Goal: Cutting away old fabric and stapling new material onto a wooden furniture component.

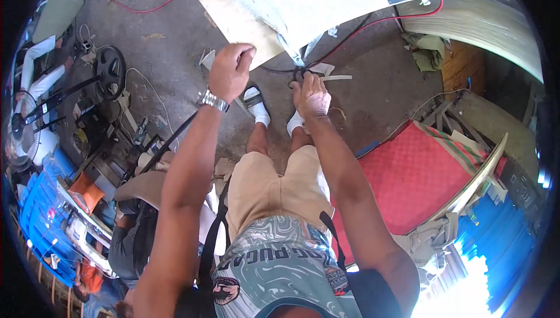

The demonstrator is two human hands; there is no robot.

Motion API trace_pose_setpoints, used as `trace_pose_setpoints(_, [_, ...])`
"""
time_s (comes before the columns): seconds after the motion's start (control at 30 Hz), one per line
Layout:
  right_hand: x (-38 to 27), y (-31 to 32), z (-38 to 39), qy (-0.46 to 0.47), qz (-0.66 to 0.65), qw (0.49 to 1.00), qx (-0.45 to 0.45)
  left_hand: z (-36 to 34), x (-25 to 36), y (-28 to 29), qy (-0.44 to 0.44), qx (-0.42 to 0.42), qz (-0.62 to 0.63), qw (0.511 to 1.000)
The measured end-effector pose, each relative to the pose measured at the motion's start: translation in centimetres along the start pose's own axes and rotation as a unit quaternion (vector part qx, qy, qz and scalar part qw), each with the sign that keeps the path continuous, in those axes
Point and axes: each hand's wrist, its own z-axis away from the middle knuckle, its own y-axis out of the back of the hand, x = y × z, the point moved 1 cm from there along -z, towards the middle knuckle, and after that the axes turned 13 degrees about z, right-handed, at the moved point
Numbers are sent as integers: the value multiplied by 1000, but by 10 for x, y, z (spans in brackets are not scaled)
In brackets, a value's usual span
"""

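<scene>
My right hand [312, 95] is closed round the dark looped handles of what look like scissors [298, 74], beside the near corner of a large pale sheet [326, 3]. The pale metal end of the tool meets that corner. My left hand [232, 72], with a metal watch [213, 100] on its wrist, is held up in a fist over the near edge of a cream board [259, 41] under the sheet. Thumb and forefinger press together; whatever they may pinch is hidden. A narrow white strip [337, 78] shows just beyond my right fingers.
A red-covered surface [402, 178] lies to my right. At the left stand a black wheel [109, 72] on a shaft and a fan [24, 123]. Another person [131, 242] is at the lower left. A red hose [402, 18] crosses the far right; scraps litter the floor.
</scene>
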Motion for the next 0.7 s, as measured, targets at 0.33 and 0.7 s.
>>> trace_pose_setpoints(0.33, [4,31,-3,25,41,995,-85,3,4,-38,117,77,2,990])
trace_pose_setpoints(0.7, [24,36,-7,14,75,996,-47,-22,17,-53,236,-37,-86,967])
